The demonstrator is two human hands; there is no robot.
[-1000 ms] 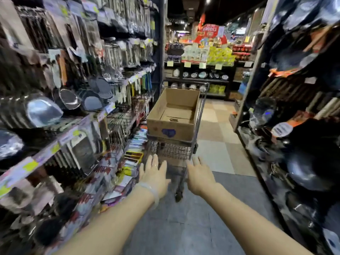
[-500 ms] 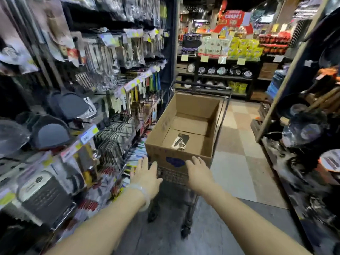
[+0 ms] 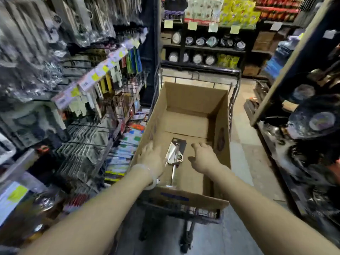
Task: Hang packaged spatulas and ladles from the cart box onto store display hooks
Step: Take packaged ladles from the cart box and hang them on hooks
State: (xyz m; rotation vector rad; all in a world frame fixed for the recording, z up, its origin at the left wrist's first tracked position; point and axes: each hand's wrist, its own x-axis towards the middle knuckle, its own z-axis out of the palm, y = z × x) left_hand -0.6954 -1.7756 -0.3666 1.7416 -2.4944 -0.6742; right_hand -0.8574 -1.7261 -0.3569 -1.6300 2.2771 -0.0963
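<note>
A: Where's the utensil?
B: Packaged utensil (image 3: 175, 153) lies on the box (image 3: 195, 96) floor; we've got left hand (image 3: 151, 159) and right hand (image 3: 203, 155) flanking it.
A: Fingers?
B: Blurred left, cannot tell; right's curled, empty, probably lining up a grab.

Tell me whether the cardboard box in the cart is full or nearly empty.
Nearly empty. The cardboard box shows a bare floor with one packaged utensil lying flat on it, between the left hand and right hand.

We only get one wide head view, looking forward and down the aisle, close over the cart box (image 3: 185, 124).
</note>
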